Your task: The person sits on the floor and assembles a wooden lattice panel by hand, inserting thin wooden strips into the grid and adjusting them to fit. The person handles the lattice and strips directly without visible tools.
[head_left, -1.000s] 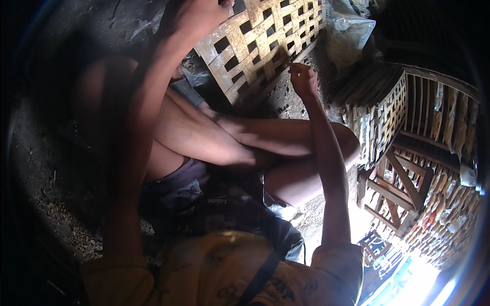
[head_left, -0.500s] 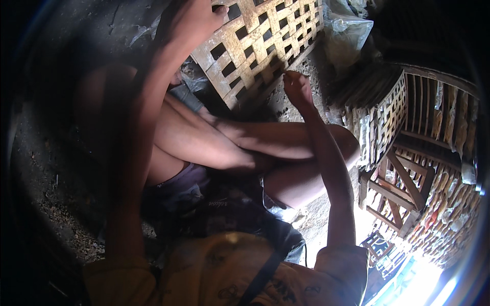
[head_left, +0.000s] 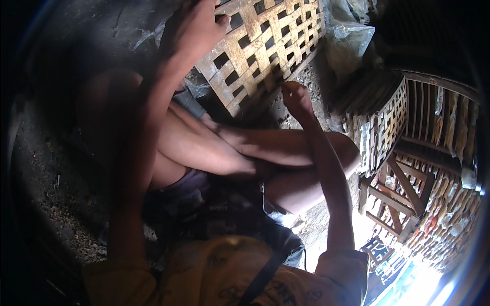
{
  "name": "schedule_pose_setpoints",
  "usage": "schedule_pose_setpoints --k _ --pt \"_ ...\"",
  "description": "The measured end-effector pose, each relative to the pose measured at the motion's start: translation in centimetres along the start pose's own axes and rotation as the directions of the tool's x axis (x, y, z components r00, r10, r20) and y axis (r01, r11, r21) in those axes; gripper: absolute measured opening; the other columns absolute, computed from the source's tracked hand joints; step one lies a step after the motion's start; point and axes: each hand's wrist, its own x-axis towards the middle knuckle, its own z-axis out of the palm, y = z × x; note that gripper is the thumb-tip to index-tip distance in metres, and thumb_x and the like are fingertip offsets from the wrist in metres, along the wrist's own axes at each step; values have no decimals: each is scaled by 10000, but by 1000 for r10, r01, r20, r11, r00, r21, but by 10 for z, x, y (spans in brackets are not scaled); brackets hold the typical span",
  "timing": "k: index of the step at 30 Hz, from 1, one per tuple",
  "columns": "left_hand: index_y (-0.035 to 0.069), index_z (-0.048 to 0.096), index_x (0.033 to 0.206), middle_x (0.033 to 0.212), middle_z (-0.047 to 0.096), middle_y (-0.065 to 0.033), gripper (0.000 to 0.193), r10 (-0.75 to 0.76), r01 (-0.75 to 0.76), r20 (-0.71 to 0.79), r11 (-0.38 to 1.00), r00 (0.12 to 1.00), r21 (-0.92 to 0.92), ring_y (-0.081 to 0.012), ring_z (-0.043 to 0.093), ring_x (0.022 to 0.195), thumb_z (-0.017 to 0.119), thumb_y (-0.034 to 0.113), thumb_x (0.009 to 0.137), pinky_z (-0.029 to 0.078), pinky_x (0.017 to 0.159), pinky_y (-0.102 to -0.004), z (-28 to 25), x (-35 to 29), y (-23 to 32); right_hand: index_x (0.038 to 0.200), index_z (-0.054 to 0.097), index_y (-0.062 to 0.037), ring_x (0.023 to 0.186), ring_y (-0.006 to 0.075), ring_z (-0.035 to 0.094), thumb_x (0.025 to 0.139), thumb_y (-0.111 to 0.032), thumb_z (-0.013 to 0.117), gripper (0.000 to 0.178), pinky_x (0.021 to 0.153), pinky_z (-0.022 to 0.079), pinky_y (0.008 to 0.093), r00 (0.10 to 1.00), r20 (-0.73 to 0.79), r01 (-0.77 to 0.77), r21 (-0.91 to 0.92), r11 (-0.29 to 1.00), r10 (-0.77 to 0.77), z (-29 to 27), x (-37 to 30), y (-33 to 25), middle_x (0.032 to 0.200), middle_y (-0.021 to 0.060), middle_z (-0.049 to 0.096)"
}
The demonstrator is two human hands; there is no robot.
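Observation:
A panel of woven bamboo strips (head_left: 265, 43) with square gaps leans in front of my crossed legs. At its upper left edge is my left hand (head_left: 201, 30), closed on that edge with the thumb lying over the strips; the other fingers are mostly out of sight. Just off the panel's lower edge, my right hand (head_left: 297, 99) is closed in a pinch, thumb and fingertips together. What the pinch holds, if anything, is too small and dark to make out.
Clear plastic sheeting (head_left: 349, 38) lies beyond the panel on the right. Further right stand a wooden frame (head_left: 393, 196) and slatted bamboo walling (head_left: 385, 125). Dark, littered ground (head_left: 56, 199) spreads to my left. Bright light enters at the lower right.
My right hand has dropped slightly, toward my legs. The panel and my left hand sit a little lower and further right in view, the left hand still at the panel's edge.

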Motion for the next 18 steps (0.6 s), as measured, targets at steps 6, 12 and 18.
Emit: schedule_pose_setpoints --k 6,12,18 --pt "91 662 1265 1131 717 -211 333 -48 51 89 998 995 -29 -385 691 1054 642 176 944 544 892 -453 7 5 13 1043 780 -58 807 240 767 909 -87 721 149 700 593 350 997 -46 -60 106 993 65 -26 2 -8 940 148 775" --pt "67 654 1282 1135 721 -213 335 -60 69 100 994 993 -84 -352 705 1046 639 121 952 549 889 -433 3 4 8 1067 785 -52 912 226 771 901 -116 717 191 807 594 333 916 198 -384 176 907 349 -28 23 1 1006 144 782" --pt "43 645 1294 1146 731 -202 332 -77 90 102 987 992 -131 -313 719 1022 628 91 966 554 895 -407 10 5 10 1061 787 -73 901 204 762 922 -118 684 179 802 581 326 917 205 -379 172 909 343 -36 24 26 972 119 782"
